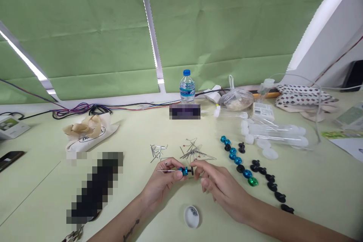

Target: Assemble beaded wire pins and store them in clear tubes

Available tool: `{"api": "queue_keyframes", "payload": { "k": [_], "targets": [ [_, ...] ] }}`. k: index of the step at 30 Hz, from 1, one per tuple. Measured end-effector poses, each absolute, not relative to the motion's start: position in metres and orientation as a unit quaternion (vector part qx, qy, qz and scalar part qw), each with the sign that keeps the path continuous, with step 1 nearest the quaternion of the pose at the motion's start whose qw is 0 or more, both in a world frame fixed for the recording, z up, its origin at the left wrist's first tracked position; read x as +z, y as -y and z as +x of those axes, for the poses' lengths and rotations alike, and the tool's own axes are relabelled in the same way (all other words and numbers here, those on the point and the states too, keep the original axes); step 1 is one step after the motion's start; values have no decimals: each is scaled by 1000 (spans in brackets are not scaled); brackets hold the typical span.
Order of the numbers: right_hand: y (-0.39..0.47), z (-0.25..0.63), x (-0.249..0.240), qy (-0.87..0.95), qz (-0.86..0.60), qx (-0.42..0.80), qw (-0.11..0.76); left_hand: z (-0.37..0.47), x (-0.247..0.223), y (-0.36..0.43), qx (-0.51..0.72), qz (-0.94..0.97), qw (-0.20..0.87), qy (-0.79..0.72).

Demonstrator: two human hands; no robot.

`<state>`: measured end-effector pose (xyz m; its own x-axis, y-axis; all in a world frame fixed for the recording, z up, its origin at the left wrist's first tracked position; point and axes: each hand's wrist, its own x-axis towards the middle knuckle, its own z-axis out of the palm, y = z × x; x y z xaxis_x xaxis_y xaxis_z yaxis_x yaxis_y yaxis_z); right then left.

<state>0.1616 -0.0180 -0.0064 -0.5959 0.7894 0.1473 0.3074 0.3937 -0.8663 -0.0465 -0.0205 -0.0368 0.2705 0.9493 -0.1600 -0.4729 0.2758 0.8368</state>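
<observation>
My left hand (159,180) pinches a small shiny blue spool-like part (185,171) between thumb and fingers. A thin metal pin (164,170) sticks out to its left, and a black disc-ended piece (192,171) extends on its right. My right hand (227,187) is just right of the black disc, fingers apart and loosely bent; whether a fingertip touches the disc I cannot tell. Beyond the hands lie short metal tubes (157,152) and a heap of thin bent wires (195,151). A small white dish (191,217) with tiny dark bits sits below the hands.
Right of my hands run a row of blue and black parts (237,160), one green part (253,181) and several black stemmed discs (270,178). Clear tubes (278,140), a bagged bundle (236,100) and a water bottle (187,87) stand behind. A cloth pouch (90,136) lies left.
</observation>
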Motion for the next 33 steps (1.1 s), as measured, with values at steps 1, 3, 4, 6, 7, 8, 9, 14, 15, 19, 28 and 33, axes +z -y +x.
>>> {"api": "queue_keyframes", "payload": {
  "k": [1,3,4,6,7,8,9,14,15,19,28,33],
  "targets": [
    [18,162,-7,783,-350,429,283,-46,-37,20,494,342,720,-347],
    [18,162,-7,776,-355,439,283,-46,-37,20,493,337,723,-347],
    [18,162,-7,773,-357,444,279,-46,-37,21,492,336,724,-348],
    [18,162,-7,771,-358,452,269,-46,-38,21,493,335,723,-348],
    [17,162,-7,769,-358,456,269,-46,-38,21,494,335,723,-348],
    [17,162,-8,767,-357,459,270,-46,-37,21,494,334,724,-348],
    [17,162,-8,765,-355,463,272,-46,-37,21,494,332,724,-348],
    [16,162,-10,759,-347,477,276,-46,-36,21,494,330,727,-346],
    [16,162,-10,756,-348,479,279,-46,-37,21,494,330,727,-343],
    [16,161,-10,749,-348,491,278,-46,-38,20,495,331,728,-339],
    [16,161,-10,744,-353,490,285,-45,-39,19,497,319,733,-338],
    [15,162,-11,746,-349,492,282,-46,-40,18,496,318,735,-335]
  ]
}}
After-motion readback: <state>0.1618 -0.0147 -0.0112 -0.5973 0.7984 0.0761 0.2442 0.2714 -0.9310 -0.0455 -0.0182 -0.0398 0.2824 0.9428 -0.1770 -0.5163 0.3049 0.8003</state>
